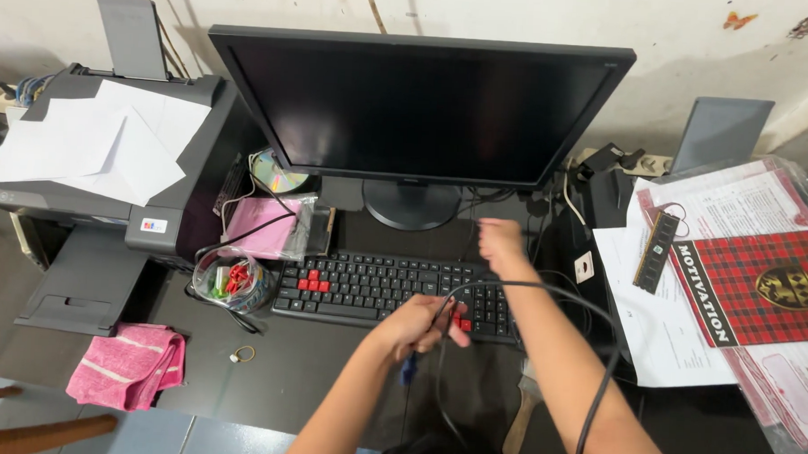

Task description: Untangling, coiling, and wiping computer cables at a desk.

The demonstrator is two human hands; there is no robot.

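My left hand point(416, 327) is closed around a black cable point(570, 298) just in front of the black keyboard with some red keys point(366, 288). A blue plug point(407, 370) on the cable's end hangs below that hand. The cable loops up, over my right forearm and down toward me. My right hand point(500, 242) is raised over the keyboard's far right end, close to the black monitor's round foot point(411, 205). It is blurred, and I cannot tell whether it holds anything. The monitor point(417, 107) is dark.
A grey printer point(92, 198) with white sheets on top stands at the left, a pink cloth point(129, 363) in front of it. A clear tub of red bits point(232, 279), a disc point(276, 171) and a pink packet point(265, 227) lie left of the keyboard. At right are papers, a red tartan folder point(769, 284) and a memory stick point(658, 249).
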